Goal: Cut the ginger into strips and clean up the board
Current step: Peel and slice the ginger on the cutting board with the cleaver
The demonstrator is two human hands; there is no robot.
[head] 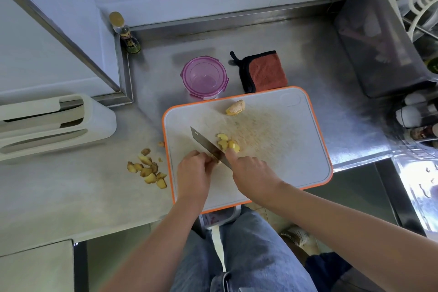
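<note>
Ginger is being sliced on an orange-rimmed cutting board (pixel 296 163): the right hand (pixel 251 173) grips the handle of a knife (pixel 203 142), forefinger laid along the spine, while the left hand (pixel 193 173) curls its fingers over a small piece of ginger (pixel 216 161) at the board's near left, largely hidden. A few cut slices (pixel 227 143) lie near the board's middle, just right of the blade, and 1 uncut knob (pixel 235 107) waits by its far edge. The work looks to be at the slicing stage, strips not yet cut; the next stroke likely calls for the left fingertips tucked clear of the blade. Trimmings (pixel 149 170) sit off the board's left edge, with a purple tub (pixel 205 77) and a cloth (pixel 263 71) beyond its far edge; the board's right half lies open, though its near edge appears to overhang the counter
</note>
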